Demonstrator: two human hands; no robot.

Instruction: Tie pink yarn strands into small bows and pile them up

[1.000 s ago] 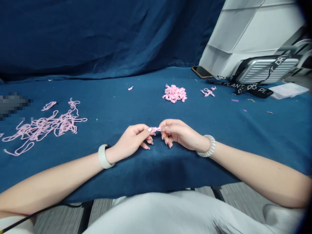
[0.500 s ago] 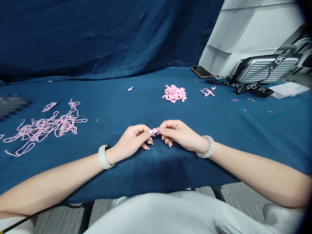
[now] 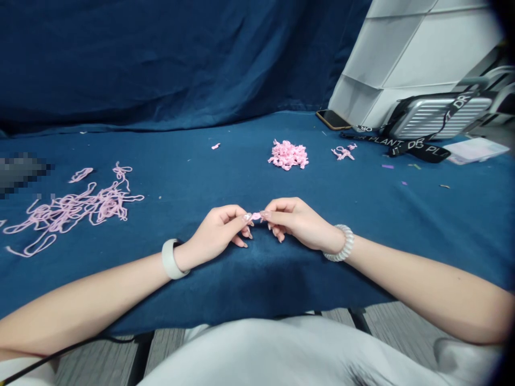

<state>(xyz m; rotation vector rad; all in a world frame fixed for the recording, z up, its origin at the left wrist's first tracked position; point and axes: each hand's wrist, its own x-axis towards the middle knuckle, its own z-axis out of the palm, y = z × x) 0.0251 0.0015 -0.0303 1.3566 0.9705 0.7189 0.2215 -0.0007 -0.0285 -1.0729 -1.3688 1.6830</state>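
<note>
Your left hand [image 3: 213, 233] and right hand [image 3: 300, 225] each pinch the same pink yarn scrap [image 3: 255, 216] between thumb and forefinger; remaining fingers [image 3: 241, 242] curl loosely, holding nothing.

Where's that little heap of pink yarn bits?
In the head view, the pink heap sits on the blue cloth, just beyond the right hand, with a smaller pink tangle to its right.
</note>
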